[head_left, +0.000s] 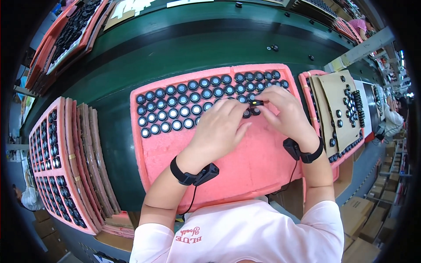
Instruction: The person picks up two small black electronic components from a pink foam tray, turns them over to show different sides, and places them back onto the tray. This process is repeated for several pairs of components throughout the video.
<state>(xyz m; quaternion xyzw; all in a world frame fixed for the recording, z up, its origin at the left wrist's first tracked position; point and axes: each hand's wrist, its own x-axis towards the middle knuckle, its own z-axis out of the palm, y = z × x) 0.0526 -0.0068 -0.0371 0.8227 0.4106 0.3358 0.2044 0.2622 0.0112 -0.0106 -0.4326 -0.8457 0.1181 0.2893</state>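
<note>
The small black piece (255, 103), marked with one yellow-green spot, lay in the narrow gap between the two hands, over the right half of the pink foam tray (188, 163). Its longer side ran roughly left to right, from the tips of the left hand (221, 125) toward the right hand (283, 109), so it bridged the hands rather than pointing at the body. The right hand was nearer: its thumb and forefinger came in from the right and appeared pinched on the piece. The left hand reached in from the lower left, palm down, with its fingertips at or just beside the piece's left end; whether they gripped it or merely steadied it could not be told. Just beneath the fingers, and partly hidden by them, stood the nearest of the black round parts with pale centres (176, 125), whose rows filled the far side of the tray. The uncovered pink foam lay on the body side of the piece, below both palms. Whether the piece touched the parts under it was hidden by the fingers. Well apart to the right, a brown cardboard sheet (330, 94) held loose black parts, nearer the right hand than the left.
</note>
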